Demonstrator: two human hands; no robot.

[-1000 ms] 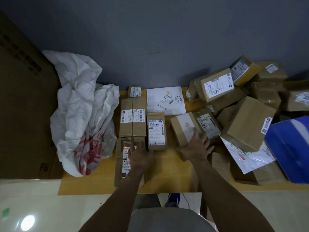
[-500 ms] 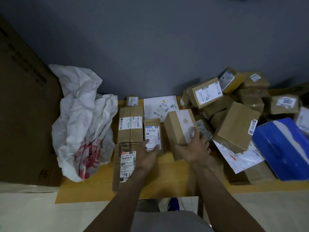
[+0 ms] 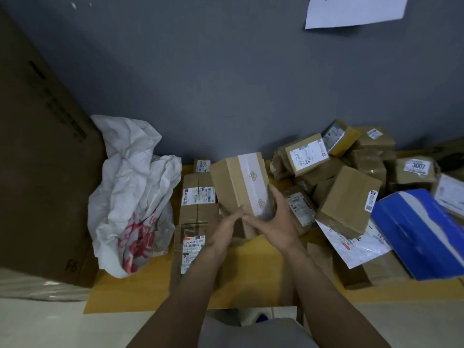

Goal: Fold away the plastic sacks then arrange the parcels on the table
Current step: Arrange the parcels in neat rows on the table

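Taped parcel (image 3: 241,187): I'm grasping it in my right hand (image 3: 275,222) over the desk (image 3: 263,275) middle. Left hand (image 3: 224,229) is pressing it, fingers straight.

A crumpled white plastic sack (image 3: 130,197) with red print lies unfolded in a heap over the table's (image 3: 263,277) left edge. Beside it, brown parcels lie flat in a line from back edge to front: a small box (image 3: 202,166), a labelled double box (image 3: 198,199) and a long box (image 3: 190,249). A taped box (image 3: 241,187), brown with a white strip bearing gold emblems, is tilted above the table's middle; the right hand (image 3: 273,222) grips its lower end and the left hand (image 3: 226,229) lays straight fingers against it. On the right side brown boxes (image 3: 349,199) lie in a loose pile with a white mailer (image 3: 351,244) and a blue parcel (image 3: 421,234).
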